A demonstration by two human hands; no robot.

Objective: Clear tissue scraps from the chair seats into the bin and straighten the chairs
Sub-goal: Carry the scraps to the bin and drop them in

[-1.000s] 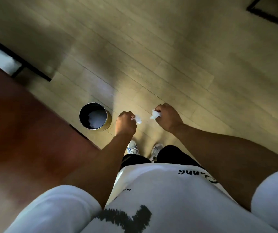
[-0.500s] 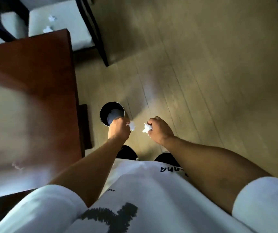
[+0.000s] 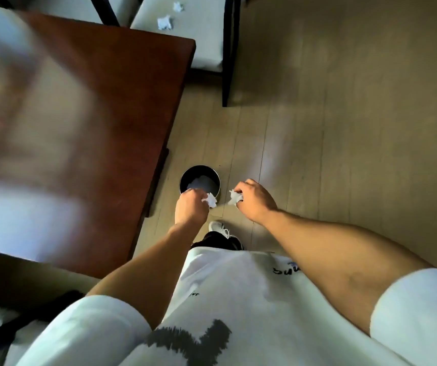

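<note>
- The floor (image 3: pixel 344 128), pale wood planks, fills the right side. I stand on it looking down past my white shirt (image 3: pixel 238 299).
- A red-brown table (image 3: pixel 101 114) takes up the left, its top blurred by glare.
- At the far edge stands a chair (image 3: pixel 212 43) with a pale seat and dark frame, set askew to the table. It has come into view in the last second as my head turned; it is not yet straightened.
- The bin (image 3: pixel 200 179), a small round dark can, sits on the floor near the table's right edge, with pale tissue already inside. A second ago it lay well left of my hands; now it is right under them.
- My left hand (image 3: pixel 191 207) is curled, pinching a tissue wad (image 3: pixel 210 199) over the bin's near rim.
- My right hand (image 3: pixel 254 199) is curled too, pinching a second wad (image 3: pixel 235 198) just right of the bin.
- Two scraps (image 3: pixel 165 22) lie on the chair seat, so I judge another trip is needed once these drop.
</note>
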